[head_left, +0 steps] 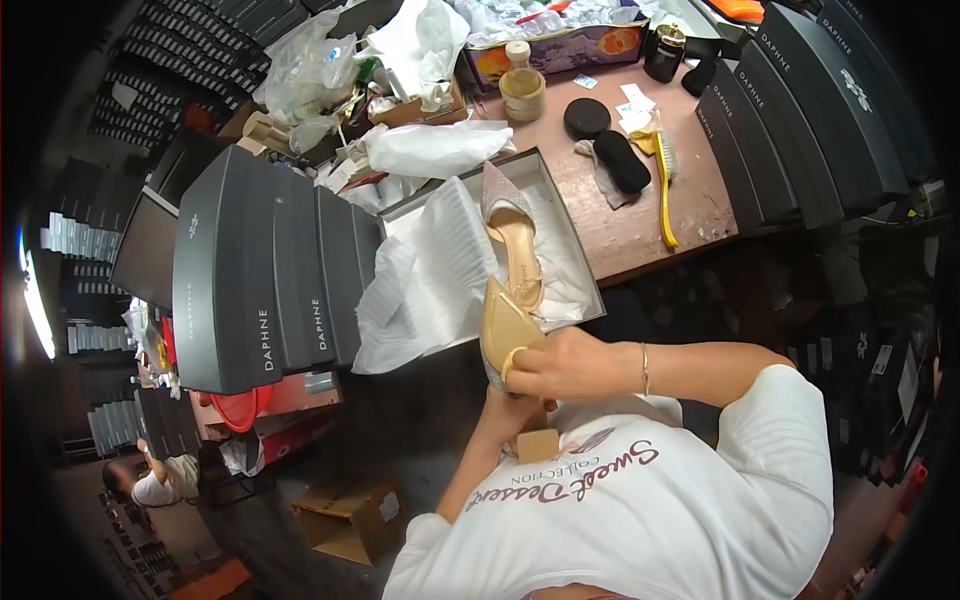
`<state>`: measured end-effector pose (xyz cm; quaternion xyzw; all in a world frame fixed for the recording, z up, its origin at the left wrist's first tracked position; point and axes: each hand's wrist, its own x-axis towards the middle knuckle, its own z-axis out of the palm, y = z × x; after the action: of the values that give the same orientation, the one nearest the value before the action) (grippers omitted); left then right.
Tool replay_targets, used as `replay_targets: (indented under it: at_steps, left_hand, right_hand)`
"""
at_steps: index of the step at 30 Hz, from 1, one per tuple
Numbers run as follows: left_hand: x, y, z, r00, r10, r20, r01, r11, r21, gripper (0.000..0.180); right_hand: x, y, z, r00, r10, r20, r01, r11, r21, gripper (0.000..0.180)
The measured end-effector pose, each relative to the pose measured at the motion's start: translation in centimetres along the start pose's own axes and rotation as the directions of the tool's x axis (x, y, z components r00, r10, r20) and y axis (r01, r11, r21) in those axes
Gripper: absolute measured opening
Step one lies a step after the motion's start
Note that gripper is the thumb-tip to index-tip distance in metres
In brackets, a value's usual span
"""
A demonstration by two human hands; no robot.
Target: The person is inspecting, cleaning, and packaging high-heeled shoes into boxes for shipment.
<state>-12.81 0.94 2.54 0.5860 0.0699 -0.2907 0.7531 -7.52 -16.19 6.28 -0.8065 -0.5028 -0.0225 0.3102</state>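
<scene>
The beige, pointed shoe sole [508, 322] turned upward is smooth and glossy, catching light like lacquer. The pale-pink, pointed slingback shoe [517, 240] has a rough, glittery toe and a smooth tan insole resembling leather. Around it, the thin, white, ribbed wrapping sheet [440, 245] looks soft, translucent and crinkled. The tall, dark-grey cardboard boxes [228, 275] are smooth with a low sheen. The reddish-brown counter [705, 205] is scuffed and faintly shiny. The slim, yellow-handled brush [668, 205] has glossy plastic and pale bristles; the black, oblong pad [622, 163] looks matt.
</scene>
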Motion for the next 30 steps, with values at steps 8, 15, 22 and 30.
replay_targets:
  at_steps: [8,15,22,30]
  left_hand:
    - [0.6,-0.8,-0.8,0.999,0.031,-0.020,-0.033,0.997,-0.075,0.031]
    - [3.0,3.1,-3.4,0.917,0.276,-0.289,-0.251,0.960,0.120,0.012]
    - [3.7,3.3,-4.0,0.854,0.360,-0.375,-0.329,0.933,0.145,0.014]
    - [5.5,3.7,-5.7,0.842,0.359,-0.403,-0.291,0.931,0.222,0.018]
  right_hand:
    - [-0.9,0.9,1.3,0.992,-0.057,-0.114,0.041,0.990,-0.136,0.011]
    - [0.2,2.7,-0.8,0.827,0.517,-0.220,-0.390,0.810,0.437,0.014]
    - [0.9,-1.3,3.4,0.959,0.250,-0.137,-0.218,0.952,0.214,0.017]
    - [0.7,0.5,5.1,0.895,0.422,-0.143,-0.397,0.901,0.175,0.011]
